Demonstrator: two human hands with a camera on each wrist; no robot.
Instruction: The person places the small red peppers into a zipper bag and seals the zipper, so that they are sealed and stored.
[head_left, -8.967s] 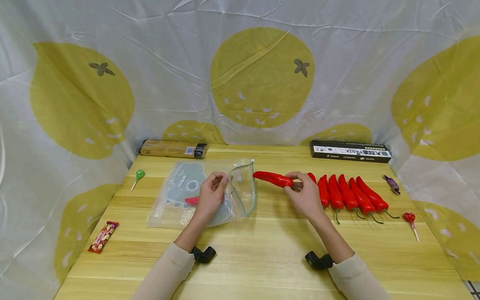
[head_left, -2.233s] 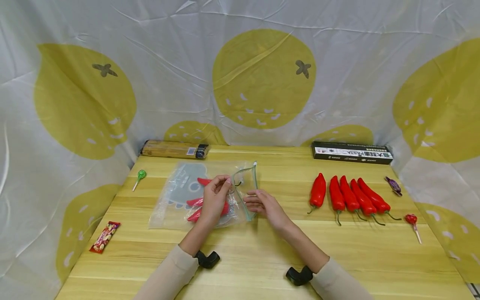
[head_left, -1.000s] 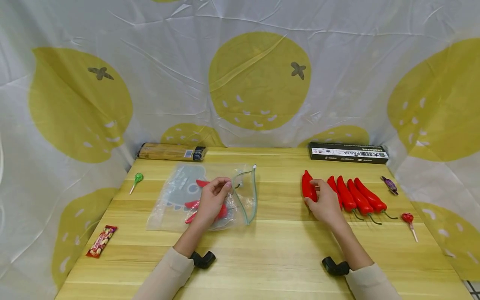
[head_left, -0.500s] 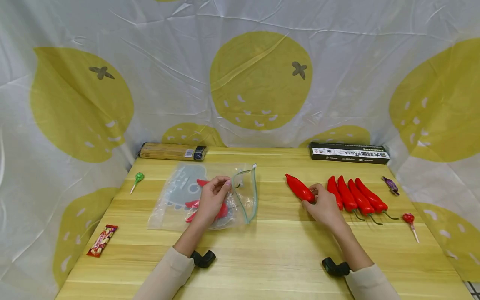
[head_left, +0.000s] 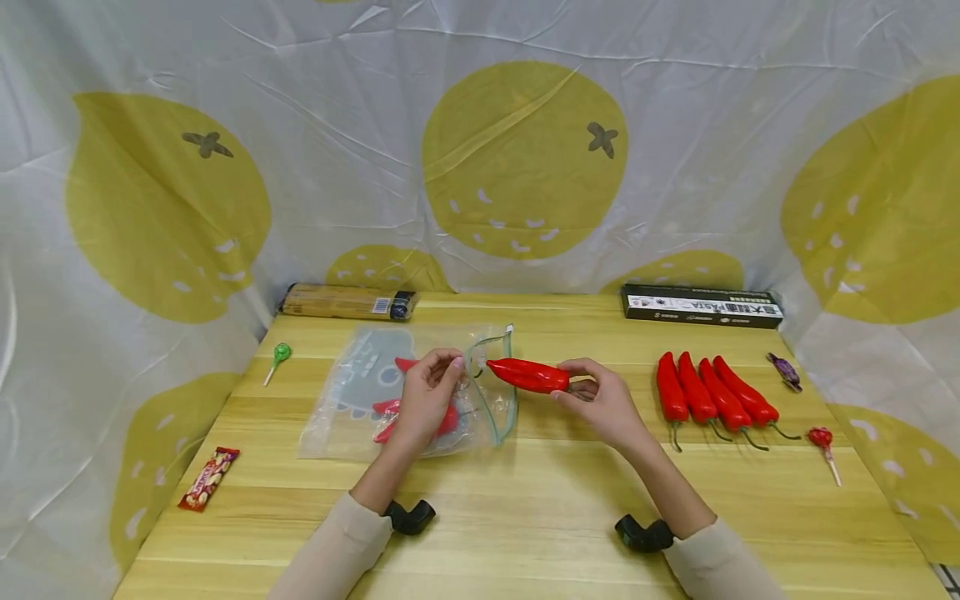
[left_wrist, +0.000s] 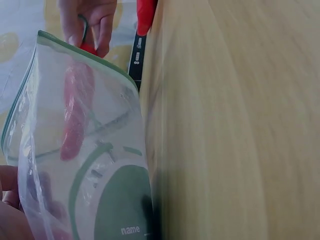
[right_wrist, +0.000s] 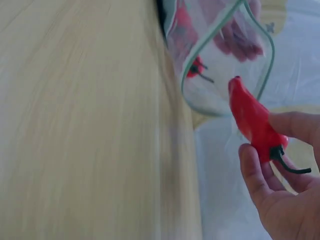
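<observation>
My left hand [head_left: 426, 400] pinches the upper side of a clear zip bag [head_left: 322, 433] near its mouth. The bag has a green zip edge and a grey-green print, and several red chili peppers [head_left: 388, 407] show inside, partly behind the hand. My right hand [head_left: 606, 407] grips another red chili pepper [head_left: 528, 376] by its stem end, between thumb and fingers. Its tip points left and overlaps the bag's gaping mouth in the head view. From the right wrist, the green stem [right_wrist: 287, 162] of this pepper hangs beside the palm, and the zip rim [right_wrist: 202, 42] stands wide.
Several chili peppers [head_left: 701, 392] lie in a row at the right. Behind are a noodle pack [head_left: 337, 301] and a black pasta box [head_left: 701, 306]. A green lollipop [head_left: 281, 352] and a snack bar [head_left: 210, 478] lie left; a purple candy [head_left: 785, 372] and red lollipop [head_left: 821, 437] lie right.
My right hand took the leftmost pepper from the row, turned it and carried it left to the bag's mouth. The bag holds more peppers than 9 seconds ago. My left hand stayed on the bag.
</observation>
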